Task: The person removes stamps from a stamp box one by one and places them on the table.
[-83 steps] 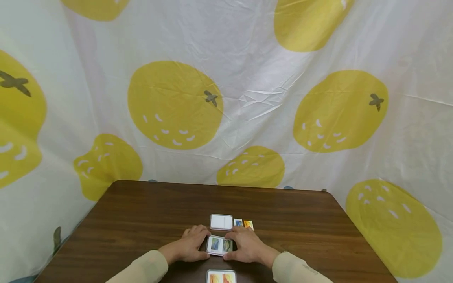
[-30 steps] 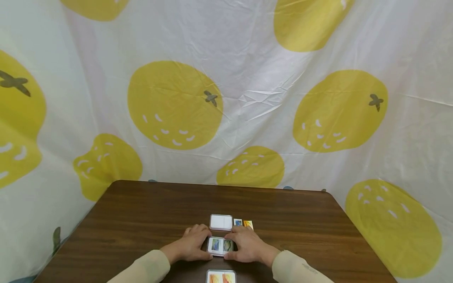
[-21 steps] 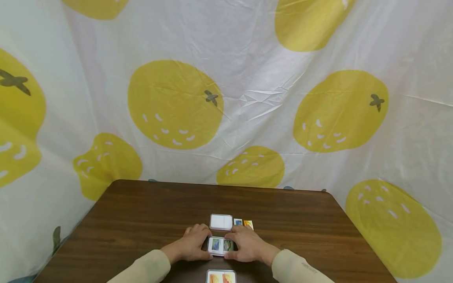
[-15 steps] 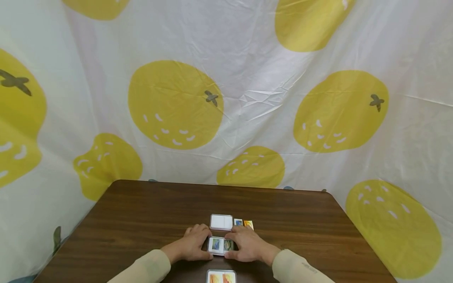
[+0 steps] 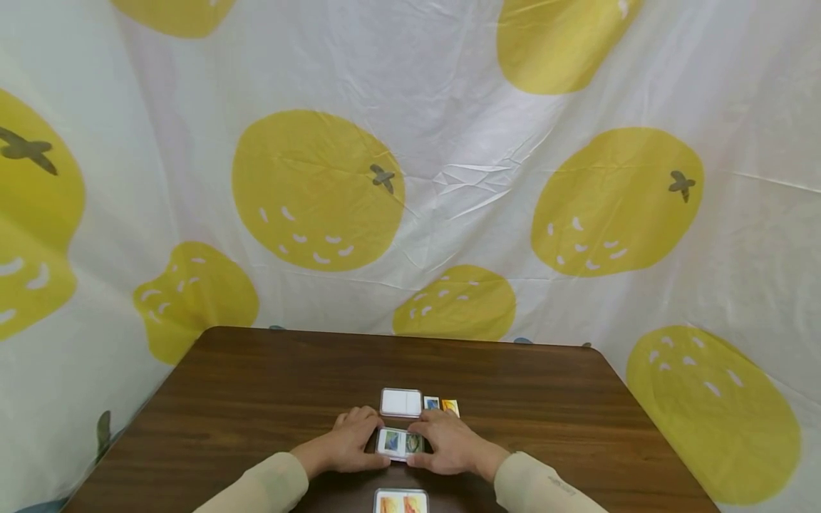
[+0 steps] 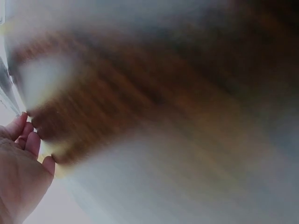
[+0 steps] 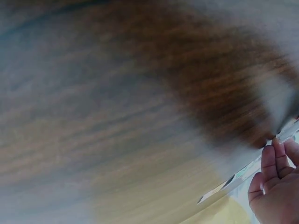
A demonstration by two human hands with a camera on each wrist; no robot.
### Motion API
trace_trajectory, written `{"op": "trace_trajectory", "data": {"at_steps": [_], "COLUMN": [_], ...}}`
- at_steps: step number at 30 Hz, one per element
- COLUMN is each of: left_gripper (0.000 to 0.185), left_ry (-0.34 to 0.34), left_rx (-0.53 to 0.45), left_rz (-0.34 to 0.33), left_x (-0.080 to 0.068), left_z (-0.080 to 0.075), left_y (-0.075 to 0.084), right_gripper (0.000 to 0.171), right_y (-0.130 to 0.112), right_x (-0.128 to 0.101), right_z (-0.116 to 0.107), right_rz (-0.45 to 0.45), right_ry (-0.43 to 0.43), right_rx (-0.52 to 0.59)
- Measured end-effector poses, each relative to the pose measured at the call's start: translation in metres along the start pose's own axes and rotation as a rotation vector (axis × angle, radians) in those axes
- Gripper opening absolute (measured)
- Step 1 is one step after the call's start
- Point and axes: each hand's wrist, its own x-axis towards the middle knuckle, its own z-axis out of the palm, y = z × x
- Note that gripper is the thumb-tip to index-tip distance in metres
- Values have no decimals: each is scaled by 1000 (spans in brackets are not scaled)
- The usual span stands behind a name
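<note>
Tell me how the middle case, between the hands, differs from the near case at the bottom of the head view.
The middle case shows blue and green pictures; the near case shows orange and red pictures. The left hand and right hand grip the middle case by its ends, while neither touches the near case. Both have clear rims and two pictures side by side on white.

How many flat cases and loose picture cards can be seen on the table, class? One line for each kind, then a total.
Flat cases: 3 (far case, middle case, nearest case)
Loose picture cards: 2 (blue card, orange card)
Total: 5
</note>
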Motion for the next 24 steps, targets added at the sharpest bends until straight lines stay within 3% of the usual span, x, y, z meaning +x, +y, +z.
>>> {"op": "trace_trajectory", "data": {"at_steps": [12, 24], "left_gripper": [58, 62], "left_ry": [-13, 18], "left_rx": [9, 10], "left_rz": [-46, -6], "left_x": [2, 0], "left_z": [3, 2], "left_y": [-1, -1], "right_gripper": [61, 60], "right_y": [-1, -3], "right_x": [1, -1], "right_z": [1, 2], "right_rz": [-2, 40], "right_ry": [37, 36], "right_rx": [-62, -31]}}
